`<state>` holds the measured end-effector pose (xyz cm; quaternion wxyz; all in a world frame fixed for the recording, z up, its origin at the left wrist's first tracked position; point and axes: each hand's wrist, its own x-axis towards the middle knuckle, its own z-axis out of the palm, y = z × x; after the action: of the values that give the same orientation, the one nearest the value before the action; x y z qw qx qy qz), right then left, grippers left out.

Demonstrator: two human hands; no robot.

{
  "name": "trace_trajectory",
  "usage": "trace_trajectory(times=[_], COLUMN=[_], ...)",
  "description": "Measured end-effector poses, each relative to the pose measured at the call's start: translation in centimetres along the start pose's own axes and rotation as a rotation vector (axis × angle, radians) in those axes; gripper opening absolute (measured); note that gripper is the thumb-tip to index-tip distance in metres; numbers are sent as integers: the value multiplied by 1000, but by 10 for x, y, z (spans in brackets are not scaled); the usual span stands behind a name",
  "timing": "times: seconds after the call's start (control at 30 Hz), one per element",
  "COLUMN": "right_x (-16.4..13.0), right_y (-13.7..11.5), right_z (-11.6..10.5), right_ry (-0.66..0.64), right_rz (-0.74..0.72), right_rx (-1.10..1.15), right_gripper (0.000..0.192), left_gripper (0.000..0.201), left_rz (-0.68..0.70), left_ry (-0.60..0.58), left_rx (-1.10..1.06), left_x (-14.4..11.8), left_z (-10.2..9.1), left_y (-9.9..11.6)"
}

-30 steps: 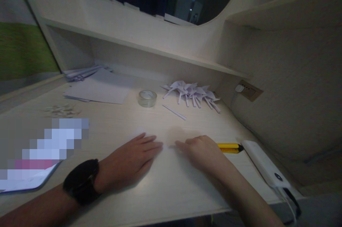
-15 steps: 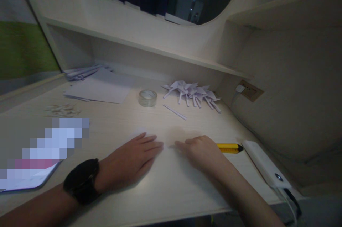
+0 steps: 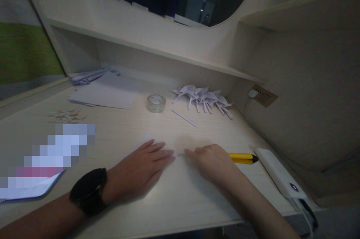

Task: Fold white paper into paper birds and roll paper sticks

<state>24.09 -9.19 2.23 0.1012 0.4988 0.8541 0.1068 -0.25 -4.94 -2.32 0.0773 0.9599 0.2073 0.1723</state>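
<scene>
My left hand lies flat with fingers stretched out, pressing on a piece of white paper that is mostly hidden beneath it. Just right of those fingertips, my right hand is curled closed round a yellow utility knife. The black-tipped end of the knife sticks out on the right, and a thin grey tip, apparently the blade, shows left of the fingers. Beyond the hands lies a thin rolled paper stick. Several white paper pinwheels lie in a row behind it.
A roll of clear tape stands near the sheets of white paper. Rolled papers lie at the back left, above a small pile of pale bits. A partly blurred tablet or phone and a white power strip flank the hands.
My left hand has slid slightly right, its fingertips nearer the right hand. The yellow knife's end has shifted a little to the right and down; the rest looks the same.
</scene>
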Motion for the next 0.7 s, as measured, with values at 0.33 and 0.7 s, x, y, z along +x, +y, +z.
trace_trajectory(times=[0.33, 0.7], right_x=[0, 0], right_y=[-3, -1], right_z=[1, -1], right_ry=[5, -22], right_rz=[-13, 4], right_rx=[-19, 3], right_gripper=[16, 18], left_gripper=[41, 40], left_rz=[0, 17], left_ry=[-9, 19], left_rx=[-16, -28], left_x=[4, 4], left_z=[4, 1], left_y=[1, 0])
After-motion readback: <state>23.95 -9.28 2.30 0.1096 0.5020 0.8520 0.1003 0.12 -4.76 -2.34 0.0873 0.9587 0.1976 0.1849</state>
